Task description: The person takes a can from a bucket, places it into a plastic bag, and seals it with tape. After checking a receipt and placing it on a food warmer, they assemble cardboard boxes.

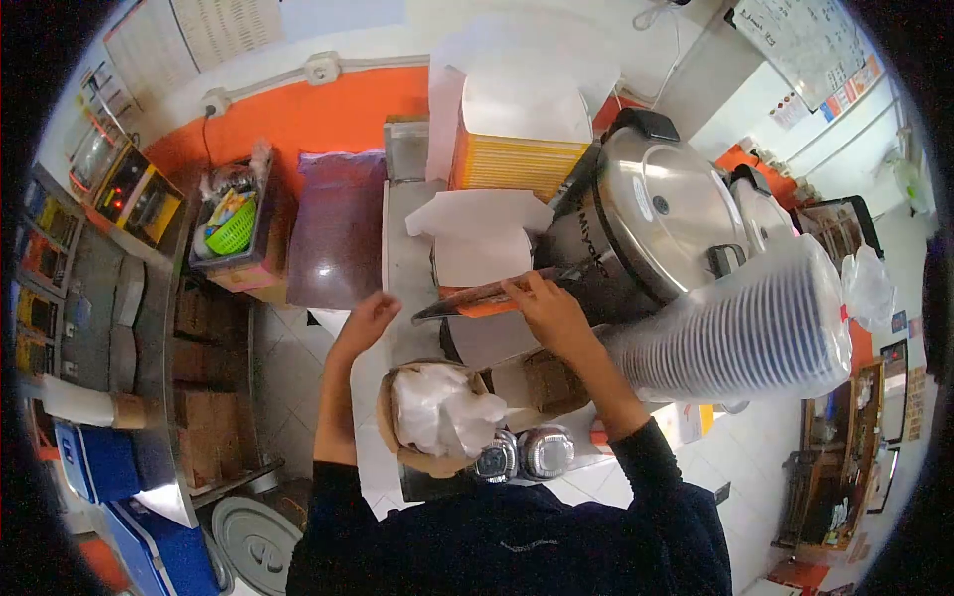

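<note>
My right hand point(549, 314) pinches the right end of a dark flat piece point(467, 301) with orange showing on its underside. It slants over white cardboard sheets point(479, 260) in the middle of the counter; I cannot tell its exact kind. My left hand point(368, 328) hovers just left of that piece's tip, fingers curled together with nothing visible in them. Nearer my body, a brown paper bag point(393, 412) holds crumpled white plastic point(442, 402). Beside my right forearm lies a long sleeve of stacked clear plastic cups point(735, 333).
A big steel rice cooker point(664, 214) stands at the right, behind the cups. Stacked yellow-edged cardboard point(522, 164) rises at the back. To the left are a purple-brown covered stack point(338, 228), a bin with a green basket point(231, 230) and a steel shelf point(164, 397). Foil-like containers point(545, 452) sit near my body.
</note>
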`<state>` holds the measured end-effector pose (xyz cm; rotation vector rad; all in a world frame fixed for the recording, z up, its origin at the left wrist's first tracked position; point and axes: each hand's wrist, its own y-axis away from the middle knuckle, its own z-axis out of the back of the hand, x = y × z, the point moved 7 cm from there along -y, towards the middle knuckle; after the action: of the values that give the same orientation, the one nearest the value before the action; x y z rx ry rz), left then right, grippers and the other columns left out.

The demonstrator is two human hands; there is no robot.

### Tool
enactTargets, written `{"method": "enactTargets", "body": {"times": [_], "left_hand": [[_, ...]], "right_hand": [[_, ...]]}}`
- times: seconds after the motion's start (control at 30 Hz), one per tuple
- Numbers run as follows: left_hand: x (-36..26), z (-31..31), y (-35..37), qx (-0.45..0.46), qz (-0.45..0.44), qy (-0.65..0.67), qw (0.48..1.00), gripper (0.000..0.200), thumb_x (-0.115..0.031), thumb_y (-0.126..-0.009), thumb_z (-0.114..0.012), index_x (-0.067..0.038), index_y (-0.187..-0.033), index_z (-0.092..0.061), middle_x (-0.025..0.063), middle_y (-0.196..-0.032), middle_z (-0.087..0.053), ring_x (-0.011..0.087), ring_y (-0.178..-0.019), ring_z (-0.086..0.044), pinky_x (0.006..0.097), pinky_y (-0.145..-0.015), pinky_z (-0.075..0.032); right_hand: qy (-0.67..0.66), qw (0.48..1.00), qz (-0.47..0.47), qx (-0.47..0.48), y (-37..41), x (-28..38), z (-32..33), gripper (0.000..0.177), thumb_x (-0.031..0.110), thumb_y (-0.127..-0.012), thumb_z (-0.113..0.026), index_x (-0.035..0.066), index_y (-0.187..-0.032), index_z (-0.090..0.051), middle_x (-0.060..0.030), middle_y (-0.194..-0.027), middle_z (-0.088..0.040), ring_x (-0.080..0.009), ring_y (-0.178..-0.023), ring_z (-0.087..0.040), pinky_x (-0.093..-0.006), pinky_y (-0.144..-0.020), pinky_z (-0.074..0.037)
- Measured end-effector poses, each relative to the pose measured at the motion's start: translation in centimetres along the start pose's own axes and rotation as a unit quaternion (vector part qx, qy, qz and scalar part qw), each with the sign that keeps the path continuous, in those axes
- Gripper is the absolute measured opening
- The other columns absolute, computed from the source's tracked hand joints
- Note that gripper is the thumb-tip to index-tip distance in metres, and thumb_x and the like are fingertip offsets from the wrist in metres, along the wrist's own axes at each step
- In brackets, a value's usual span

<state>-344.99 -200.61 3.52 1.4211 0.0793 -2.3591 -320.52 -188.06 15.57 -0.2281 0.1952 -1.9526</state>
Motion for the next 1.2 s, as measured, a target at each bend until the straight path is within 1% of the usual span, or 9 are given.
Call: {"method": "enactTargets", "body": {"times": [0.2,0.43,0.57,0.67,0.87,0.97,1.07,1.13,1.2], "left_hand": [[-12.9,-2.2,-2.6,0.039,-0.238,0.037,0.97,0.023,-0.019,-0.085,-0.06,-0.006,-0.104,-0.061,0.0084,-0.093,-0.061,0.0215,-0.085,-0.061,0.0312,-0.075,-0.048],[-15.6,-4.1,-0.4,0.047,-0.392,-0.111,0.912,0.016,-0.015,-0.078,-0.063,-0.008,-0.092,-0.065,0.0072,-0.098,-0.06,0.0264,-0.09,-0.059,0.0343,-0.077,-0.048],[-15.0,-4.2,0.1,0.019,-0.393,-0.094,0.915,0.015,-0.016,-0.079,-0.063,-0.007,-0.09,-0.064,0.0062,-0.1,-0.061,0.0256,-0.093,-0.058,0.0355,-0.079,-0.047],[-13.3,-4.4,-0.4,0.02,-0.296,-0.05,0.954,0.017,-0.015,-0.079,-0.064,-0.008,-0.094,-0.063,0.0064,-0.1,-0.061,0.0255,-0.099,-0.056,0.0372,-0.084,-0.046],[-14.6,-4.6,1.1,0.001,-0.4,-0.119,0.909,0.017,-0.016,-0.079,-0.063,-0.008,-0.094,-0.062,0.0083,-0.094,-0.062,0.0256,-0.097,-0.056,0.0387,-0.082,-0.046],[-14.4,-4.7,0.2,0.016,-0.353,-0.116,0.928,0.019,-0.014,-0.079,-0.063,-0.007,-0.097,-0.061,0.0088,-0.093,-0.062,0.0274,-0.099,-0.056,0.0392,-0.083,-0.045],[-13.2,-3.5,-1.7,-0.017,-0.195,-0.054,0.979,0.029,-0.012,-0.079,-0.063,-0.005,-0.107,-0.058,0.0112,-0.1,-0.062,0.031,-0.103,-0.055,0.0373,-0.087,-0.044],[-11.2,-6.7,-2.8,0.188,-0.163,-0.058,0.967,0.038,-0.006,-0.078,-0.06,-0.004,-0.115,-0.053,0.0165,-0.105,-0.061,0.0345,-0.101,-0.056,0.0392,-0.086,-0.045],[-11.6,-7.7,-3.3,0.171,-0.236,-0.068,0.954,0.042,-0.003,-0.076,-0.058,-0.003,-0.118,-0.052,0.018,-0.107,-0.06,0.035,-0.099,-0.056,0.0396,-0.085,-0.046]], "right_hand": [[0.037,0.999,0.008,0.026,0.4,0.3,0.2,0.036,0.01,-0.071,-0.059,0.012,-0.107,-0.06,-0.0047,-0.091,-0.054,-0.0233,-0.083,-0.058,-0.0361,-0.068,-0.051],[-0.034,0.997,-0.062,0.016,0.7,0.1,0.0,0.037,0.009,-0.072,-0.055,0.011,-0.109,-0.059,-0.0064,-0.096,-0.056,-0.0251,-0.084,-0.058,-0.0383,-0.074,-0.049],[-0.02,0.999,-0.036,0.032,1.2,0.5,-0.4,0.038,0.011,-0.073,-0.054,0.014,-0.111,-0.059,-0.008,-0.103,-0.056,-0.0253,-0.088,-0.058,-0.0394,-0.074,-0.049],[-0.018,0.999,-0.043,0.027,1.7,0.4,-0.8,0.036,0.012,-0.074,-0.054,0.016,-0.109,-0.06,-0.0072,-0.108,-0.055,-0.025,-0.091,-0.058,-0.0396,-0.073,-0.049],[-0.033,0.998,-0.027,0.052,1.5,0.6,-0.8,0.026,0.016,-0.076,-0.054,0.017,-0.101,-0.06,-0.0009,-0.119,-0.052,-0.0234,-0.092,-0.057,-0.0389,-0.072,-0.049],[-0.001,0.999,-0.01,0.044,1.4,0.9,-0.8,0.027,0.013,-0.073,-0.057,0.016,-0.099,-0.06,0.0001,-0.113,-0.055,-0.0223,-0.089,-0.056,-0.0359,-0.073,-0.049],[-0.001,1.0,0.023,0.019,0.5,1.3,0.1,0.03,0.009,-0.07,-0.059,0.013,-0.099,-0.06,-0.0003,-0.105,-0.058,-0.022,-0.087,-0.054,-0.0331,-0.074,-0.049],[0.001,0.999,0.046,0.019,-0.7,1.4,-0.1,0.03,0.009,-0.069,-0.058,0.013,-0.099,-0.059,-0.0004,-0.1,-0.059,-0.0225,-0.088,-0.054,-0.0332,-0.075,-0.048],[0.028,0.992,0.111,0.044,-1.7,1.6,-1.5,0.019,0.014,-0.074,-0.055,0.012,-0.093,-0.06,-0.0016,-0.088,-0.06,-0.0207,-0.089,-0.058,-0.0342,-0.071,-0.049]]}}
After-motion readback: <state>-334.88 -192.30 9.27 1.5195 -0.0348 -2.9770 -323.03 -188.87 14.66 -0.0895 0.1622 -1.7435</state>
